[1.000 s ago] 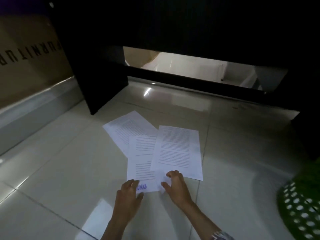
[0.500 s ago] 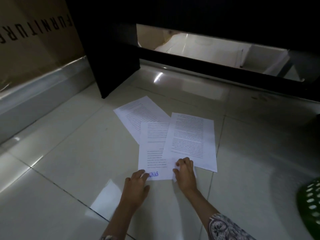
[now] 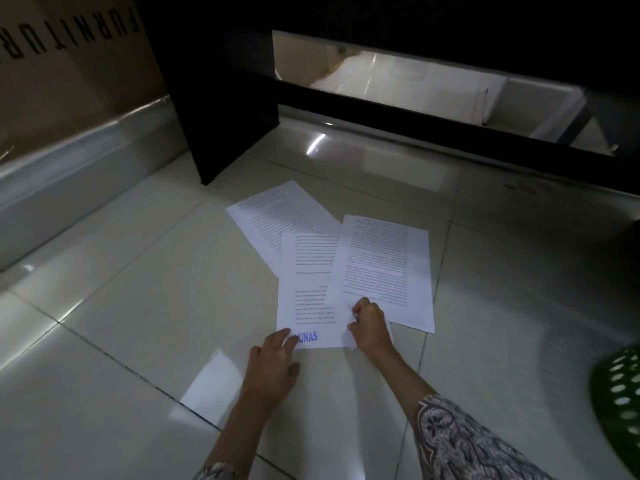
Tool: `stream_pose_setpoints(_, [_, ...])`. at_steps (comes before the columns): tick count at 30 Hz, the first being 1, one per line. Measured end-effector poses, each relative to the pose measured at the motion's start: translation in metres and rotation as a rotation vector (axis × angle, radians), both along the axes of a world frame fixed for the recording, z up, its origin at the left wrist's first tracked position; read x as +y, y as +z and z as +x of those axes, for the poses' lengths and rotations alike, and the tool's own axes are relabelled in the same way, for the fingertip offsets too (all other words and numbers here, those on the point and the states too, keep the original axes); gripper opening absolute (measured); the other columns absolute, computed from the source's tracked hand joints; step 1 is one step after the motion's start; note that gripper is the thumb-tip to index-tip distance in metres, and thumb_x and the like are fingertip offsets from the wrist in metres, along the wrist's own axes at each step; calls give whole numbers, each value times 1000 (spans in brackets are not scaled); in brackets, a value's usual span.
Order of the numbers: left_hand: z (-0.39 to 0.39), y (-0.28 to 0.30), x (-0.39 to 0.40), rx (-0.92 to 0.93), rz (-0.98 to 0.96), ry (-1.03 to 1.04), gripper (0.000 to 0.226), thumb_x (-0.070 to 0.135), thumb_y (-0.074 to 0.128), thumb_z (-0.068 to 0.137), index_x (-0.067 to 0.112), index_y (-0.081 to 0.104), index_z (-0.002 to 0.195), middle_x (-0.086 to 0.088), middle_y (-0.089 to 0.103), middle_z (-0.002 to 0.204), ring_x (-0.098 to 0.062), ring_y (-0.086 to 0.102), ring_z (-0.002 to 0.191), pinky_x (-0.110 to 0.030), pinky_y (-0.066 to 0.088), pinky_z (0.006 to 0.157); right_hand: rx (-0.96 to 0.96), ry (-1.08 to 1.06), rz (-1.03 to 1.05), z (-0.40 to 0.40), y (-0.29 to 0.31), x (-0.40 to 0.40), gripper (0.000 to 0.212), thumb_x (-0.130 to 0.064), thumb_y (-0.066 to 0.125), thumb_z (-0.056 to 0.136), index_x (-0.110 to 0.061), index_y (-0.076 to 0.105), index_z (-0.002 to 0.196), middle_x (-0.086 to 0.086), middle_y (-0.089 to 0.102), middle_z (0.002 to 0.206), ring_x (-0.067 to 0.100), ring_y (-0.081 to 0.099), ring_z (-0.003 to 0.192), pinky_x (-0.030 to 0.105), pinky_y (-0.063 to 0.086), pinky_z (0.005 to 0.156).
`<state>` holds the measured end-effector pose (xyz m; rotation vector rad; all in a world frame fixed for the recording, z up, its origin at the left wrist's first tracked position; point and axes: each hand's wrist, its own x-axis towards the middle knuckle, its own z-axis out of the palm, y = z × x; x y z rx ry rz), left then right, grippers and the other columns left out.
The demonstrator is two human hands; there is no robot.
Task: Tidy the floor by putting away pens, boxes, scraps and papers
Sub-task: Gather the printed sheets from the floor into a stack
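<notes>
Since before, right hand [image 3: 370, 327] apparently pinches the papers [image 3: 381, 268], left hand [image 3: 273, 362] flat; green basket [image 3: 620, 393] beside.

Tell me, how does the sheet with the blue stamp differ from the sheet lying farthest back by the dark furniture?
The stamped sheet shows a blue word near its bottom edge; the back sheet shows only black text lines. The stamped sheet lies nearly straight toward the person, the back sheet slants. The stamped sheet overlaps the back sheet. The left hand touches the stamped sheet; no hand touches the back sheet. Both are white printed pages on the tiled floor.
</notes>
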<state>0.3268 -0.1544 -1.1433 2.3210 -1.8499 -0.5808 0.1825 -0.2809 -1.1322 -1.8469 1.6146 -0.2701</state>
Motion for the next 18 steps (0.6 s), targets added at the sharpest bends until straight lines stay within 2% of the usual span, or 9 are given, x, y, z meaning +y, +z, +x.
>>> stream_pose_setpoints(2, [-1, 1, 0, -10, 9, 2, 53, 30, 43, 94, 24, 26, 143, 5, 18, 156, -8, 16, 142, -30, 25, 107, 17, 14, -9, 2, 1, 2, 24, 13, 44, 83, -11, 46, 83, 19, 60, 104, 29, 57, 101, 32, 43, 75])
stream_pose_setpoints(4, [-2, 3, -1, -18, 14, 12, 53, 31, 43, 94, 24, 26, 143, 5, 17, 156, -8, 16, 142, -31, 26, 107, -6, -8, -4, 1, 1, 7, 22, 12, 45, 84, -9, 52, 81, 19, 63, 100, 29, 61, 94, 27, 40, 65])
stream_pose_setpoints(6, [-2, 3, -1, -23, 31, 13, 53, 32, 44, 94, 24, 26, 143, 5, 17, 156, -8, 16, 142, -31, 27, 108, -116, -76, 12, -3, 4, 11, 10, 8, 52, 84, 1, 60, 81, 16, 63, 87, 27, 60, 83, 24, 39, 61])
stream_pose_setpoints(8, [-2, 5, 0, -27, 48, 7, 53, 32, 44, 94, 23, 26, 143, 5, 16, 156, -9, 17, 142, -32, 27, 108, -278, -141, 23, -11, 12, 15, 6, 4, 58, 83, 4, 60, 77, 11, 58, 76, 23, 55, 72, 31, 46, 62])
stream_pose_setpoints(9, [-2, 5, -1, -30, 51, 6, 52, 32, 45, 94, 23, 27, 142, 5, 17, 155, -9, 17, 142, -33, 27, 108, -355, -176, 17, -19, 19, 17, 10, 3, 60, 83, 0, 57, 73, 9, 56, 73, 21, 53, 70, 32, 47, 63])
stream_pose_setpoints(11, [-1, 6, -1, -35, 47, 19, 51, 32, 46, 93, 24, 30, 141, 5, 21, 154, -10, 20, 141, -31, 29, 105, -478, -242, -28, -35, 38, 19, 17, 2, 62, 82, -6, 52, 71, 6, 55, 69, 19, 51, 65, 25, 43, 60])
stream_pose_setpoints(15, [-6, 7, -3, -30, 12, 43, 47, 31, 49, 90, 30, 36, 135, 6, 32, 145, -14, 32, 134, -31, 35, 101, -696, -323, -179, -86, 94, 19, 24, 4, 65, 78, -18, 58, 77, 1, 60, 65, 10, 56, 57, 18, 42, 50])
stream_pose_setpoints(18, [-10, 9, -5, -33, -8, 76, 46, 31, 52, 88, 31, 41, 132, 6, 38, 138, -16, 38, 128, -33, 38, 97, -748, -382, -317, -131, 139, 19, 33, 1, 69, 76, -28, 58, 86, 3, 62, 67, 9, 56, 58, 22, 44, 55])
